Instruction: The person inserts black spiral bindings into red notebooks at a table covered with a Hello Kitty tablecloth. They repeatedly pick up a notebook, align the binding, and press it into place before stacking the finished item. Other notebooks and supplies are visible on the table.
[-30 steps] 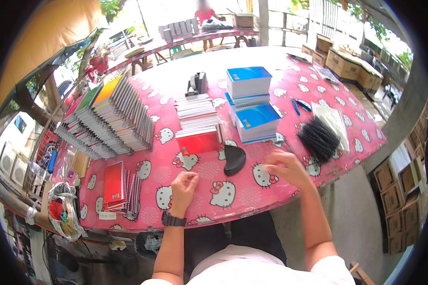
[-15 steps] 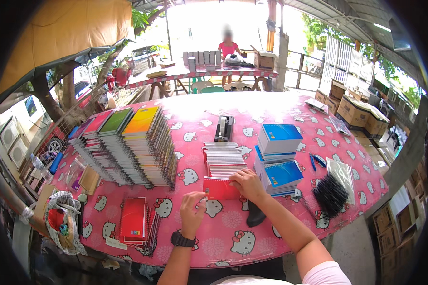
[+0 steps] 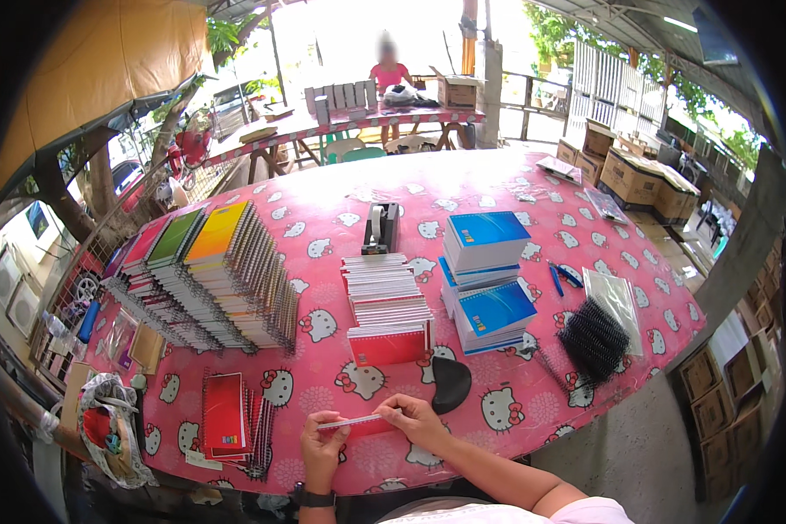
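Note:
A thin red-covered notebook (image 3: 368, 427) is held edge-up near the table's front edge. My left hand (image 3: 323, 444) grips its left end, thumb and fingers closed on it. My right hand (image 3: 410, 421) pinches the right end. No wire coil shows on its visible edge. Just beyond my hands is a row of red-covered notebooks (image 3: 391, 348), white page edges upward. A black rounded object (image 3: 451, 384) lies to the right of that row. On the left sits a pile of red spiral notebooks (image 3: 225, 415).
Tall stacks of spiral notebooks (image 3: 227, 279) stand at left, blue notebooks (image 3: 496, 314) at right. A tape dispenser (image 3: 381, 229) is behind the row. Black wire coils (image 3: 592, 341), a plastic sheet (image 3: 614, 306) and blue-handled pliers (image 3: 568, 277) lie right. A person (image 3: 388, 74) sits at the far table.
Both hands have come back toward me with a red notebook lifted off the row, and my left hand has closed on it. The view has shifted, showing the black object more fully.

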Available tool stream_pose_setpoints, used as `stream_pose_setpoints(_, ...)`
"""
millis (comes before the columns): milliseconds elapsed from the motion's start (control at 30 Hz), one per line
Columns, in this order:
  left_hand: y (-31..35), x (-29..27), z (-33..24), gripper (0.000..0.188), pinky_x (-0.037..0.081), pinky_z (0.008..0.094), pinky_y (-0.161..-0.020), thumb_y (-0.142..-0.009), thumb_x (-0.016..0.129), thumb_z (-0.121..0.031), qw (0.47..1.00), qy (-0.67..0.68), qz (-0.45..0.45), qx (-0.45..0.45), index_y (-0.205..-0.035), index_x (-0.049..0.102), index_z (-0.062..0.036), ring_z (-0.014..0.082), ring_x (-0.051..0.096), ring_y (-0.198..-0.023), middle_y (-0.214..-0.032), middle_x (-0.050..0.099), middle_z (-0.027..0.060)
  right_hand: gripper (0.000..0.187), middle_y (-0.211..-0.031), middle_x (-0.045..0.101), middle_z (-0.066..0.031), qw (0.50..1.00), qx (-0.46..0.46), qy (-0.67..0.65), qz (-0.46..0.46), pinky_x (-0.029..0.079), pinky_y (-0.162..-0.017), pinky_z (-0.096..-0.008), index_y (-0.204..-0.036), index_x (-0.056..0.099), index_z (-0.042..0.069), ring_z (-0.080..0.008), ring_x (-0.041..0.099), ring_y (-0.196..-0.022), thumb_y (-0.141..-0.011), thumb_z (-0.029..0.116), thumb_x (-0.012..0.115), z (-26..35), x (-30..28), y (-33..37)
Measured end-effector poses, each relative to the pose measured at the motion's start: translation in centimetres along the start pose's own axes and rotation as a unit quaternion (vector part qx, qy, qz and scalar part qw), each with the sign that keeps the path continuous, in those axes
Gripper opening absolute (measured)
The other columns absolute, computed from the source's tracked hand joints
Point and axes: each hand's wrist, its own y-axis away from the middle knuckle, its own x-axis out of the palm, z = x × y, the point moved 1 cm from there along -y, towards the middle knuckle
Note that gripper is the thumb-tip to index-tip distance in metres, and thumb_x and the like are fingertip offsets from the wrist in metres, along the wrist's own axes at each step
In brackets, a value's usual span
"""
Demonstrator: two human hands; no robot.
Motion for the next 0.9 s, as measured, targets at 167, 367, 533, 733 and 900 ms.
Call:
stream_pose_setpoints(167,1.5,3.7,-0.6,0.052,0.047,0.0237,-0.077,-0.079,0.063,0.005,0.996,0.063,-0.063,0.007,-0.126,0.044,-0.006,0.0118,0.057,-0.086,-0.094,0.058,0.0051,0.021,-0.076,0.055,0.004,0.997,-0.008,-0.033,-0.073,0.035,-0.058,-0.0208,-0.087,0.061,0.003,-0.0026,0.043,-0.068,-0.093,0.024,0.059,-0.4,-0.5,0.4)
stream_pose_setpoints(367,-0.5,9.1,-0.4,0.065,0.044,0.0328,-0.091,-0.078,0.061,0.003,0.999,0.005,0.024,0.041,-0.137,0.035,-0.0066,0.0196,0.057,-0.096,-0.101,0.059,0.0089,0.021,-0.081,0.061,-0.0004,0.984,-0.044,-0.052,-0.164,0.042,-0.066,-0.0203,-0.088,0.061,0.003,-0.0043,0.052,-0.072,-0.093,0.022,0.055,-0.6,-5.4,1.2)
stream_pose_setpoints(533,0.2,12.5,-3.7,0.055,0.037,0.0396,-0.097,-0.074,0.059,0.002,0.843,-0.431,0.007,0.321,-0.128,0.052,-0.0072,0.0273,0.058,-0.096,-0.104,0.062,0.0103,0.025,-0.079,0.058,0.0011,0.98,-0.073,0.003,-0.185,0.042,-0.067,-0.0231,-0.088,0.06,0.002,-0.005,0.051,-0.075,-0.094,0.025,0.054,-0.9,-5.0,1.2)
stream_pose_setpoints(733,-1.3,10.8,-2.4,0.041,0.039,0.0345,-0.083,-0.07,0.058,0.001,0.831,-0.428,0.077,0.346,-0.108,0.068,-0.0125,0.0182,0.06,-0.09,-0.099,0.066,0.0008,0.029,-0.097,0.061,-0.0094,0.887,-0.277,0.215,-0.301,0.044,-0.083,-0.0348,-0.096,0.062,0.002,-0.02,0.057,-0.092,-0.097,0.028,0.051,6.6,-10.9,4.3)
stream_pose_setpoints(900,-2.2,10.2,-2.0,0.034,0.039,0.0322,-0.077,-0.073,0.063,0.0,0.843,-0.38,0.113,0.364,-0.103,0.071,-0.0143,0.0171,0.06,-0.086,-0.095,0.068,-0.0011,0.025,-0.091,0.058,-0.0107,0.729,-0.055,0.563,-0.385,0.043,-0.08,-0.0395,-0.099,0.062,0.004,-0.0284,0.054,-0.091,-0.081,0.022,0.068,5.4,-22.8,8.7)
